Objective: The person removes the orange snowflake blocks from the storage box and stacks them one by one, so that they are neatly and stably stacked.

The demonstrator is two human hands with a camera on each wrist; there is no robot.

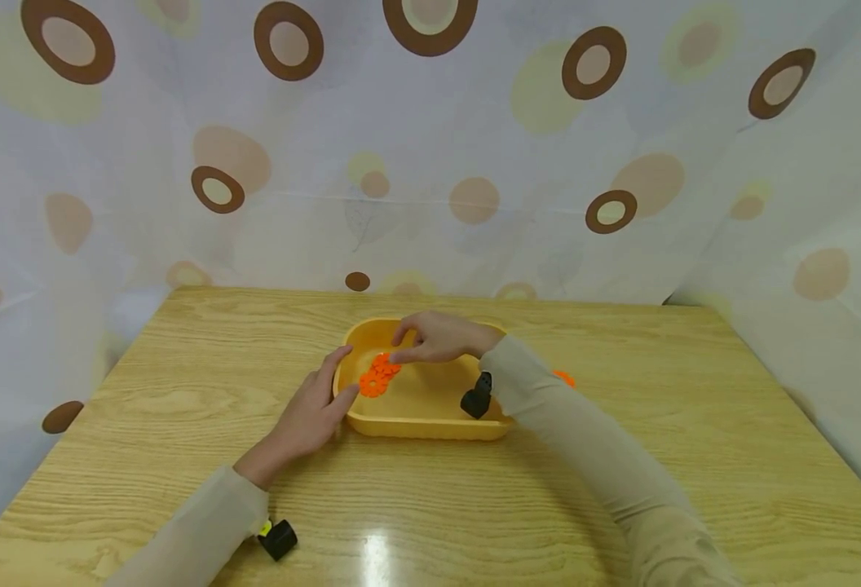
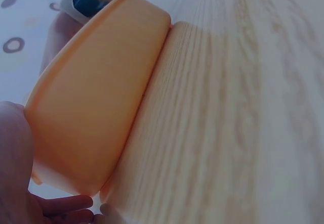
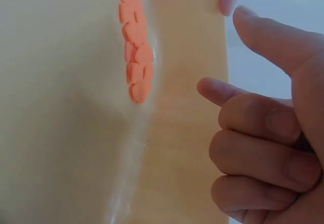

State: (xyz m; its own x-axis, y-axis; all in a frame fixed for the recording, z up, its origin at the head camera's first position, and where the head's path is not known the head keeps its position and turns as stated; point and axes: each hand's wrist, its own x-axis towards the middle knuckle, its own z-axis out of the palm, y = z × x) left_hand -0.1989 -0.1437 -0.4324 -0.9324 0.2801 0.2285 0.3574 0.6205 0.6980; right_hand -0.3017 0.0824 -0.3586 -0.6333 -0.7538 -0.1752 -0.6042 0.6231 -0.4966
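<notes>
A yellow plastic tray [image 1: 430, 427] stands on the table. My left hand [image 1: 313, 414] holds it at the left end, thumb at the rim and fingers round the outer wall; the left wrist view shows the fingers curling past the tray's end [image 2: 96, 92]. Inside, near the left end, several orange flower-shaped pieces [image 1: 374, 384] lie touching or overlapping. Over them is my right hand [image 1: 441, 336]. Its thumb and index finger are apart with nothing between them, and the other fingers [image 3: 258, 158] are bent. The orange pieces [image 3: 135, 47] lie beyond those fingertips in the right wrist view.
Another orange piece [image 1: 564, 378] lies right of the tray, partly hidden by the right sleeve [image 1: 585, 432]. Black wrist devices [image 1: 279, 540] sit at both cuffs. A patterned curtain [image 1: 430, 147] surrounds the back and sides of the wooden table [image 1: 416, 497].
</notes>
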